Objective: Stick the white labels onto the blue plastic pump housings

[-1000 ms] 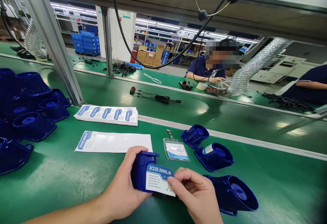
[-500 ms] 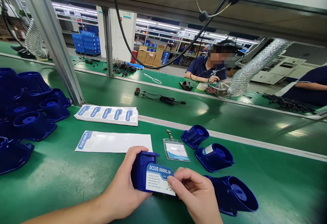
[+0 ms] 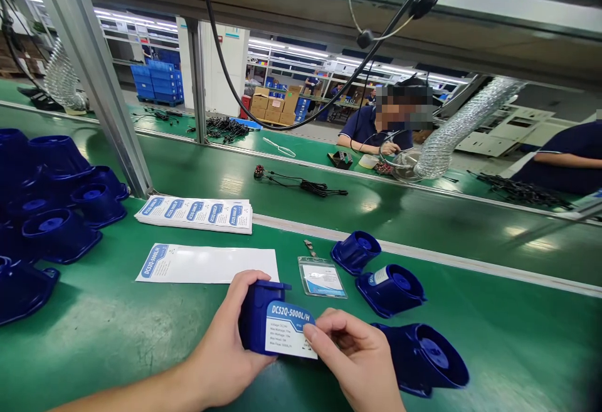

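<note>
My left hand (image 3: 230, 340) is wrapped round a dark blue plastic pump housing (image 3: 254, 318), holding it just above the green bench. A white and blue sticker (image 3: 286, 330) printed "DC52Q-5000L/H" lies along the housing's right side, its right end sticking out past the edge. That free end is pinched between the thumb and fingers of my right hand (image 3: 357, 355). How much of the sticker adheres to the housing I cannot tell. Behind my hands lies a backing sheet (image 3: 221, 264) with one sticker at its left end.
A stack of sticker sheets (image 3: 197, 214) lies behind the backing sheet. Several blue housings (image 3: 59, 233) crowd the left; three more (image 3: 435, 355) stand at right beside a badge holder (image 3: 322, 277). A wired part (image 3: 301, 183) lies on the green belt. A co-worker (image 3: 376, 126) sits across.
The wired part on the belt has moved slightly right. My view has shifted a little; both hands keep nearly the same hold on the housing and sticker.
</note>
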Tool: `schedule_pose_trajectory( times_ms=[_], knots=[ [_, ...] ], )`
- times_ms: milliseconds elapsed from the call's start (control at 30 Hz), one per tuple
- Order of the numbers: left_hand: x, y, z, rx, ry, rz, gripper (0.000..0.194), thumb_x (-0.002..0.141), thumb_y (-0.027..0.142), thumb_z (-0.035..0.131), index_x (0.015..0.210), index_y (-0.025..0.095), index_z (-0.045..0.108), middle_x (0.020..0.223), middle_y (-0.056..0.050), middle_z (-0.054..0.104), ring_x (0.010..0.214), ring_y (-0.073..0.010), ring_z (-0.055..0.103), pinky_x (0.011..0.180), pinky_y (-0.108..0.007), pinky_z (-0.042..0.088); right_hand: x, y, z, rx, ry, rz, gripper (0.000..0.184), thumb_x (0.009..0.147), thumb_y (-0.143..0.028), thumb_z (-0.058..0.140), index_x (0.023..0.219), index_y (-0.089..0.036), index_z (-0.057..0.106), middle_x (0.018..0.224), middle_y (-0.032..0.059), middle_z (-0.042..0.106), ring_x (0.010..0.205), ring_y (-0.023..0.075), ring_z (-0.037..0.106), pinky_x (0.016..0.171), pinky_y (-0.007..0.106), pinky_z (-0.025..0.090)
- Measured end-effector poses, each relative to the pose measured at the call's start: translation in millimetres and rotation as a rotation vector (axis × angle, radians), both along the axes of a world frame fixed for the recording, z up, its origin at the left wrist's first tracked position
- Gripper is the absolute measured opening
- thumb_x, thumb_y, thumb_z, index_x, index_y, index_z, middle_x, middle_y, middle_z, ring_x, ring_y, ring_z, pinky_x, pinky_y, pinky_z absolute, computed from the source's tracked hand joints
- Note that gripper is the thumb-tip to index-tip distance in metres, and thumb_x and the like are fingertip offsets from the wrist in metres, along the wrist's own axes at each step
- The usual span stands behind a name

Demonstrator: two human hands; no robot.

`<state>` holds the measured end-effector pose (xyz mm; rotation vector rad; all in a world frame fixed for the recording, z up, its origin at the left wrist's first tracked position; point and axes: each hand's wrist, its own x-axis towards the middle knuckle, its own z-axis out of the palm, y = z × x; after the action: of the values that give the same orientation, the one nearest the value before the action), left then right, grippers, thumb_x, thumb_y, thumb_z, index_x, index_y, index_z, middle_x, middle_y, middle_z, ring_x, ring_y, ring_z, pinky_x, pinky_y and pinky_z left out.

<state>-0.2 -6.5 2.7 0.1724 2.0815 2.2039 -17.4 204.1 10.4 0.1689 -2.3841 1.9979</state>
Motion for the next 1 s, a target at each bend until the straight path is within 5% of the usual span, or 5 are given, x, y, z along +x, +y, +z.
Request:
schedule_pose_trajectory(
  times_ms=[400, 533, 667, 800, 1000],
  knots=[
    [-0.6, -0.1, -1.0, 0.063, -0.049, -0.032, 0.087, 0.073, 0.013, 0.082, 0.141, 0.033, 0.031, 0.144, -0.007, 0.053, 0.129, -0.0238, 0.06, 0.105, -0.032, 0.056, -12.0, 9.5, -7.0, 0.278, 0.298, 0.02, 0.036, 0.095, -0.044, 0.074, 0.068, -0.02, 0.072, 0.06, 0.0001, 0.063, 0.055, 0.0121, 0.052, 0.056, 0.026, 0.041],
    [-3.9, -1.5, -6.5, 0.013, -0.027, -0.018, 0.088, 0.073, 0.013, 0.081, 0.142, 0.032, 0.03, 0.14, -0.008, 0.055, 0.124, -0.0237, 0.064, 0.104, -0.035, 0.057, -20.8, 9.7, -9.8, 0.145, 0.073, 0.054, 0.041, 0.09, -0.059, 0.075, 0.1, -0.019, 0.073, 0.08, 0.0058, 0.072, 0.068, 0.0174, 0.063, 0.061, 0.027, 0.05],
    [-5.3, -3.9, -13.6, -0.212, 0.184, 0.034, 0.08, 0.079, 0.019, 0.082, 0.141, 0.035, 0.035, 0.145, -0.007, 0.05, 0.13, -0.0246, 0.061, 0.114, -0.041, 0.053, -21.3, 1.7, -7.9, -0.041, -0.161, 0.242, 0.074, 0.085, -0.063, 0.078, 0.139, -0.018, 0.053, 0.109, 0.0122, 0.073, 0.092, 0.024, 0.07, 0.078, 0.033, 0.056],
    [-3.3, -3.5, -15.5, -0.46, 0.462, 0.065, 0.068, 0.087, 0.021, 0.075, 0.142, 0.039, 0.04, 0.15, -0.007, 0.041, 0.143, -0.0254, 0.052, 0.12, -0.045, 0.049, -15.1, -8.2, -8.6, -0.149, -0.24, 0.324, 0.085, 0.08, -0.06, 0.084, 0.144, -0.018, 0.047, 0.119, 0.0142, 0.073, 0.103, 0.0283, 0.071, 0.09, 0.04, 0.055],
    [-0.6, -1.9, -18.9, -0.607, 0.56, 0.058, 0.068, 0.088, 0.009, 0.058, 0.145, 0.041, 0.041, 0.157, -0.007, 0.034, 0.148, -0.0244, 0.047, 0.121, -0.05, 0.049, -14.1, -17.1, -12.3, -0.153, -0.205, 0.259, 0.085, 0.072, -0.047, 0.091, 0.141, -0.017, 0.052, 0.113, 0.0128, 0.075, 0.1, 0.0292, 0.071, 0.091, 0.043, 0.054]
  ],
)
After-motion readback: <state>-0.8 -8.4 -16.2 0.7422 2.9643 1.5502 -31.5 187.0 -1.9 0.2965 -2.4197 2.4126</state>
